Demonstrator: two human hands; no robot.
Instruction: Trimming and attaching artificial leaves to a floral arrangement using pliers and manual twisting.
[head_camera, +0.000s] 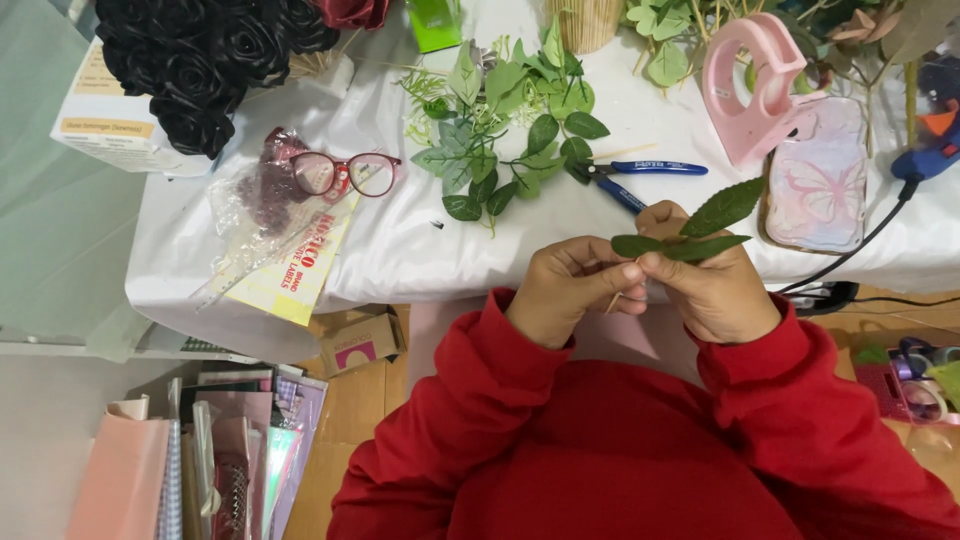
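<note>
Red sleeves (640, 440), left hand (570, 290) and right hand (715, 285) both pinching leaf sprig (690, 235) between fingertips.

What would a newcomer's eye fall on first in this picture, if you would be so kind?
Most likely the two hands at centre, left hand and right hand, pinching a leaf sprig on a thin wooden stick above the red sleeves. Next, the black roses at top left and the pink tape dispenser at top right, both on the white-covered table.
</note>
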